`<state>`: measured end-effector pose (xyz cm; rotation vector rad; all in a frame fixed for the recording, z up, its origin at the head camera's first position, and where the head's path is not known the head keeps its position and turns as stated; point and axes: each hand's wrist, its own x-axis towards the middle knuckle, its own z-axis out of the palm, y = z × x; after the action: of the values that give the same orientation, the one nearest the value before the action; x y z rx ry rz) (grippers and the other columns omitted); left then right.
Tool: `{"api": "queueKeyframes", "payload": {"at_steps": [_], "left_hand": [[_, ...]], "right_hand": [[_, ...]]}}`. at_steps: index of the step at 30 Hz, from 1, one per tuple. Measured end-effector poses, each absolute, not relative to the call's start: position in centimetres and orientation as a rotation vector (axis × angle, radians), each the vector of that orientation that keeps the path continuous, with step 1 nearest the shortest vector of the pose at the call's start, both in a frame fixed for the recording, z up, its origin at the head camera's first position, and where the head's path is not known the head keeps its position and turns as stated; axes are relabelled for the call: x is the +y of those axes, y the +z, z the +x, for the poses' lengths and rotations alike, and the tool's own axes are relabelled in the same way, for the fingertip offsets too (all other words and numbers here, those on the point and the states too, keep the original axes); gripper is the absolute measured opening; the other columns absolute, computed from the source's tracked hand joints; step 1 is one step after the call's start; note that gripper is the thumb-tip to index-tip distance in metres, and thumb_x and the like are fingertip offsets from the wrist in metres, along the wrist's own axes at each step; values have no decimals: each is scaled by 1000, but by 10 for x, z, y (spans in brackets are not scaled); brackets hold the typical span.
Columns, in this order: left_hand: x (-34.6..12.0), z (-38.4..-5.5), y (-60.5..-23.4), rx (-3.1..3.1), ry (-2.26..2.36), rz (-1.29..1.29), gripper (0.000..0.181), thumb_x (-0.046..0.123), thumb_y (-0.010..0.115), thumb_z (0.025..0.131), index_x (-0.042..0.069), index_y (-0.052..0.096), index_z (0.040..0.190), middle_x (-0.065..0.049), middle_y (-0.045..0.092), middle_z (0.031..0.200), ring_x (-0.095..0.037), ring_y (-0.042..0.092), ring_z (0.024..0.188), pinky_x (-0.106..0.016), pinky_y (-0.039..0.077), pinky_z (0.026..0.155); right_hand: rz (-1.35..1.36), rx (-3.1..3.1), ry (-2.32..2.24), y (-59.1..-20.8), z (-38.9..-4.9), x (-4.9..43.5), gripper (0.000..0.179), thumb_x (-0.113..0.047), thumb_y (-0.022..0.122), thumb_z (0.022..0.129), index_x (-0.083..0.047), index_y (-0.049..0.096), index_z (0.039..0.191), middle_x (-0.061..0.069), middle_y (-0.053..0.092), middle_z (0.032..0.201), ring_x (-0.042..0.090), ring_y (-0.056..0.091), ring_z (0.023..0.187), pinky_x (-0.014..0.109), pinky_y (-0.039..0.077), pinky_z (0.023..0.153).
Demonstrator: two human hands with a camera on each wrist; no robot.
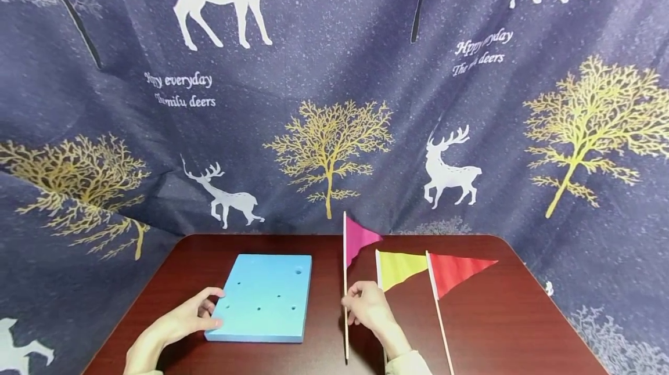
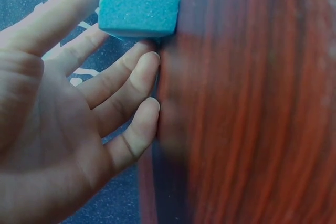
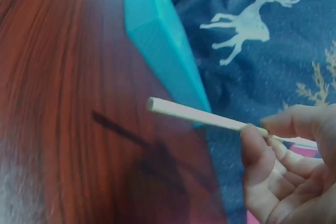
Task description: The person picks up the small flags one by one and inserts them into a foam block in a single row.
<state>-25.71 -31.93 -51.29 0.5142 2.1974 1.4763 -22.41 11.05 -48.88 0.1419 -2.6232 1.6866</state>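
Note:
A light blue foam board (image 1: 261, 294) with several small holes lies on the table's left part. My left hand (image 1: 180, 320) is at its left edge, thumb and index fingertip touching the rim. In the left wrist view its other fingers (image 2: 123, 95) are loosely bent beside the board's corner. My right hand (image 1: 371, 308) pinches the thin white stick (image 3: 197, 115) of a magenta pennant flag (image 1: 358, 240) between thumb and fingers. The flag stands upright in the head view. The stick's lower end is raised, its shadow on the table beneath.
Right of my right hand are a yellow pennant flag (image 1: 399, 267) and a red pennant flag (image 1: 457, 271), their sticks towards me. My right forearm covers part of the yellow flag's stick. A dark blue patterned cloth (image 1: 324, 73) hangs behind the brown table (image 1: 522, 328).

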Motion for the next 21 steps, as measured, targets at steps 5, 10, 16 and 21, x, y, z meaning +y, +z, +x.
{"api": "queueKeyframes", "payload": {"at_steps": [5,10,16,21], "left_hand": [[-319,-257,-514,2180,1488,492,57,9,66,93,-8,33,137,-12,43,97,-22,46,84,-33,43,68],[-317,-257,-513,2193,1480,508,58,9,65,94,-7,32,138,-13,43,97,-23,47,83,-33,43,68],[-320,-256,-512,2186,1495,484,58,9,65,94,-7,32,139,-14,43,99,-24,46,84,-34,42,69],[-319,-255,-512,2188,1492,490,58,9,65,94,-8,31,139,-15,44,100,-24,47,83,-33,42,69]], "right_hand": [[200,-2517,1640,-478,-224,100,11,-3,69,84,-5,62,76,9,61,57,31,63,48,30,47,44],[172,-2442,1617,-470,-225,90,10,-8,71,85,-8,63,78,3,62,60,25,64,50,29,49,47],[193,-2332,1610,-464,-229,75,8,-10,72,86,-9,65,82,-1,64,65,15,65,53,26,48,48],[195,-2252,1587,-459,-229,63,11,-10,73,86,-13,64,80,-4,65,64,14,64,54,25,47,53]]}}
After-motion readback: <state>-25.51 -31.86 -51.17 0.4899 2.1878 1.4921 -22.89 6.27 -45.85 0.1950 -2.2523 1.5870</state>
